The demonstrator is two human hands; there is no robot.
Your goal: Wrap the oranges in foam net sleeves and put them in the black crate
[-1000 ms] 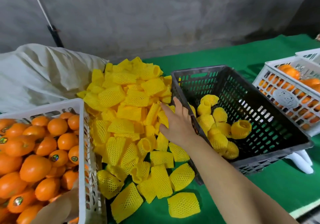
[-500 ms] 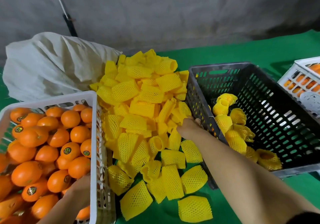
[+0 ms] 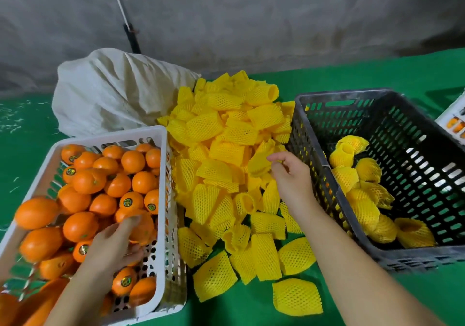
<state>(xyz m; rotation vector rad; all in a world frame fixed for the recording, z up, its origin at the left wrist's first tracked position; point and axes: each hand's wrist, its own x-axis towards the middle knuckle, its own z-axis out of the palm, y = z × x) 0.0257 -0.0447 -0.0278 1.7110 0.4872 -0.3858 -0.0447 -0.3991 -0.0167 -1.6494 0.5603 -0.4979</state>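
Note:
A white basket [image 3: 164, 199] at the left is full of loose oranges [image 3: 85, 182]. My left hand [image 3: 113, 247] reaches into it and closes over one orange [image 3: 143, 227] near the basket's right wall. A heap of yellow foam net sleeves [image 3: 226, 164] lies in the middle on the green cloth. My right hand [image 3: 292, 177] is over the heap's right side, its fingertips pinching one sleeve [image 3: 260, 162]. The black crate [image 3: 324, 174] stands at the right, with several sleeved oranges [image 3: 362, 194] along its left side.
A stuffed white sack [image 3: 113, 91] lies behind the basket and the heap. Another white basket [image 3: 455, 121] with oranges shows at the right edge. Loose sleeves [image 3: 297, 296] are scattered toward the near edge. A grey wall rises behind the table.
My left hand has come further into the white basket and closed over an orange. My right hand lifted from the heap beside the crate and now pinches a sleeve. The view shifted left.

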